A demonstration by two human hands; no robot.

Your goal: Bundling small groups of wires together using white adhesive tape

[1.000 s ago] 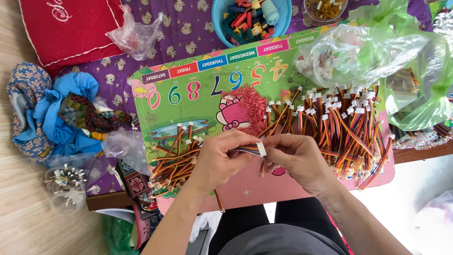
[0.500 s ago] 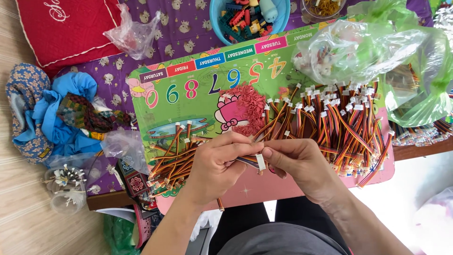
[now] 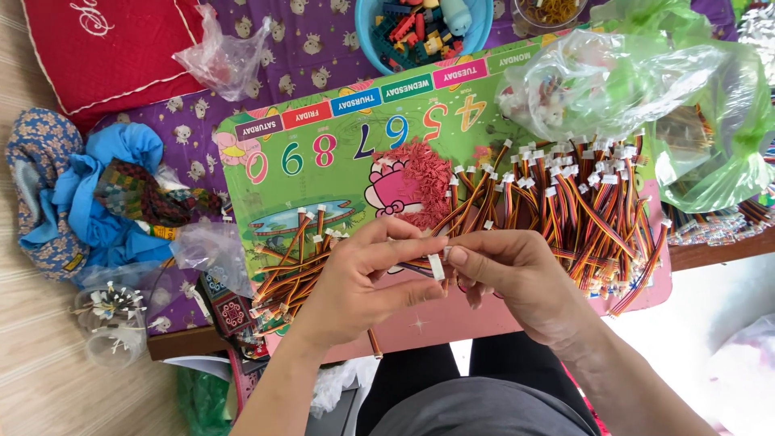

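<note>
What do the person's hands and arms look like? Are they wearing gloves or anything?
No gloves. Both the left hand and the right hand are bare, and I can see no rings, watch or bracelets. The forearms are bare too, with no sleeves showing right down to the bottom of the picture. The fingers have short, plain nails without polish.

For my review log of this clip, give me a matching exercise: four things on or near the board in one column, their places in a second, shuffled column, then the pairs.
Things
1. white connector
2. blue bowl of toy blocks
3. red cushion
4. big pile of wire leads

Places
A. top left corner
B. pinched between the left hand and the right hand
C. right part of the colourful board
D. top middle, beyond the board

Pairs: 1-B, 2-D, 3-A, 4-C
</note>
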